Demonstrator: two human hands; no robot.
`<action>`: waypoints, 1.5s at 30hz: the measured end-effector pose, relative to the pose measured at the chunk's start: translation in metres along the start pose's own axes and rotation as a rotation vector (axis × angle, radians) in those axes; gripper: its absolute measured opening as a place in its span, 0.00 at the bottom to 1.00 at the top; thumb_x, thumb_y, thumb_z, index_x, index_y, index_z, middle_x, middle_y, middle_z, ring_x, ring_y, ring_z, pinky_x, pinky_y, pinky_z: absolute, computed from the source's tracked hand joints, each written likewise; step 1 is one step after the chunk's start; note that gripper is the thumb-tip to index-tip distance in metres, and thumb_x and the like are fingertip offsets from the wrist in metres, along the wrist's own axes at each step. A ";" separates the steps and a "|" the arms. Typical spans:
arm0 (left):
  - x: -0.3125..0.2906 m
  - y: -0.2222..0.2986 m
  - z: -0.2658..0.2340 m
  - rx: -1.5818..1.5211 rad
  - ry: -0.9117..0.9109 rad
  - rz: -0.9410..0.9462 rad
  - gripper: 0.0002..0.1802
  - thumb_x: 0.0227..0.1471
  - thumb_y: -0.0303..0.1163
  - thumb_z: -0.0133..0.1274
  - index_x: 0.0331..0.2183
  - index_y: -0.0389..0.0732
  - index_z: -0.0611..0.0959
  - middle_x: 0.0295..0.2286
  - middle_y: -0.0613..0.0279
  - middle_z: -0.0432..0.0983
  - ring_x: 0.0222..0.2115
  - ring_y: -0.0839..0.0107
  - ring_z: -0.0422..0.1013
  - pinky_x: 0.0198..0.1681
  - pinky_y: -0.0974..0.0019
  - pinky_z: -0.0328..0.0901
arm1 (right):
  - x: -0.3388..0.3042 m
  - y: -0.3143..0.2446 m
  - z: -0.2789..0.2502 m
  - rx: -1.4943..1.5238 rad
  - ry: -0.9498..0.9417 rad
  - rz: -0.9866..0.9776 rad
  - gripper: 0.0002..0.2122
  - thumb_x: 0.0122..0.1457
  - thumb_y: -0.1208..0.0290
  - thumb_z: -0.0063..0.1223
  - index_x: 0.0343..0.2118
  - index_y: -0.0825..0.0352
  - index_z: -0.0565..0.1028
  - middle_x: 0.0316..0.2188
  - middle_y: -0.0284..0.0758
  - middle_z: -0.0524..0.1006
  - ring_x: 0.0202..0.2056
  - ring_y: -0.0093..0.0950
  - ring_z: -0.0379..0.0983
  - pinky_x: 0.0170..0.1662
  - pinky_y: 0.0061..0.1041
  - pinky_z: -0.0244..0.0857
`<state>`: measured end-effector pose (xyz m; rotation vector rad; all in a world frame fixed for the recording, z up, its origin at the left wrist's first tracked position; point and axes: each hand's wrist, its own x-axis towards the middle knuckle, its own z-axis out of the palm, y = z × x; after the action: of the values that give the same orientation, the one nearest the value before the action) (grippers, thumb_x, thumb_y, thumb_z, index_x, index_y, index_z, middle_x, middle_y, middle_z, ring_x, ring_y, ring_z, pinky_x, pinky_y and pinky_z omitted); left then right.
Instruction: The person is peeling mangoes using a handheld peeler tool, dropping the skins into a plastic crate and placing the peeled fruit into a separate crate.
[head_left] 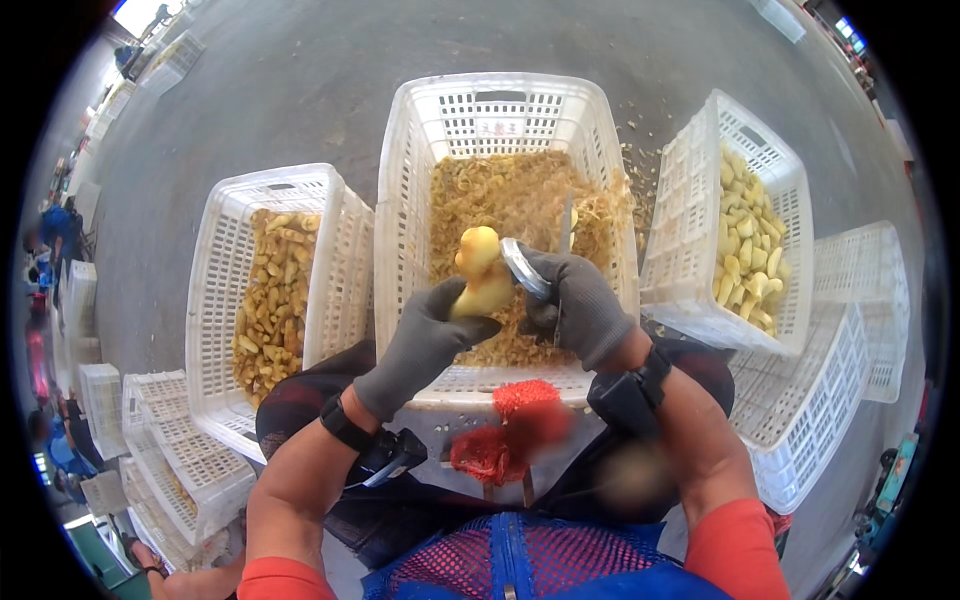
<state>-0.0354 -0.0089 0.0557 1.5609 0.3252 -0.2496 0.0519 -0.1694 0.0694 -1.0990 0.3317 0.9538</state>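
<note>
Above the middle crate, my left hand [425, 335], in a grey glove, is closed around a peeled-looking, knobby yellow piece of ginger [486, 285]. My gloved right hand [585, 310] grips a curved, silvery ring-shaped scraper [525, 268], its rim close to the ginger's right side. A thin knife blade [567, 225] stands up out of the same hand; its handle is hidden by the fingers. Below both hands, the white plastic crate [388, 240] holds a thick layer of yellow-brown peelings [490, 190].
To the left, a white crate [208, 290] contains brownish ginger pieces [275, 320]. Paler pieces [745, 240] fill part of a tilted crate [680, 220] on the right. Stacked crates [810, 390] stand beyond it. Red netting [490, 450] lies by my knees. Other people [65, 230] are at far left.
</note>
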 end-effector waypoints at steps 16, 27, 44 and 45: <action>-0.003 -0.020 -0.008 0.863 0.291 0.488 0.14 0.43 0.30 0.55 0.36 0.44 0.74 0.16 0.52 0.72 0.19 0.51 0.71 0.21 0.56 0.64 | 0.011 0.015 -0.001 -0.176 -0.004 -0.092 0.14 0.56 0.61 0.52 0.28 0.71 0.75 0.15 0.30 0.68 0.10 0.19 0.58 0.12 0.20 0.60; -0.012 -0.014 -0.006 0.916 0.312 0.518 0.15 0.40 0.27 0.58 0.34 0.42 0.74 0.18 0.52 0.72 0.20 0.52 0.72 0.21 0.58 0.65 | 0.017 0.014 0.007 -0.312 0.170 -0.263 0.10 0.52 0.67 0.54 0.28 0.72 0.75 0.18 0.35 0.74 0.15 0.21 0.68 0.12 0.19 0.60; -0.009 -0.015 -0.013 0.727 0.165 0.362 0.15 0.41 0.25 0.58 0.36 0.40 0.77 0.22 0.60 0.76 0.22 0.67 0.73 0.26 0.67 0.66 | 0.047 -0.015 -0.041 -0.986 0.447 -0.670 0.13 0.47 0.66 0.55 0.30 0.73 0.76 0.24 0.45 0.77 0.26 0.37 0.75 0.30 0.31 0.67; -0.012 -0.015 -0.015 0.485 0.111 0.267 0.16 0.42 0.24 0.58 0.37 0.39 0.77 0.23 0.63 0.76 0.24 0.71 0.72 0.27 0.69 0.66 | 0.055 -0.016 -0.055 -1.033 0.522 -0.770 0.13 0.48 0.67 0.55 0.30 0.74 0.76 0.23 0.45 0.77 0.24 0.36 0.75 0.28 0.30 0.67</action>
<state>-0.0526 0.0060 0.0464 2.0799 0.1419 -0.0307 0.1080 -0.1922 0.0184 -2.2103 -0.2266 0.0597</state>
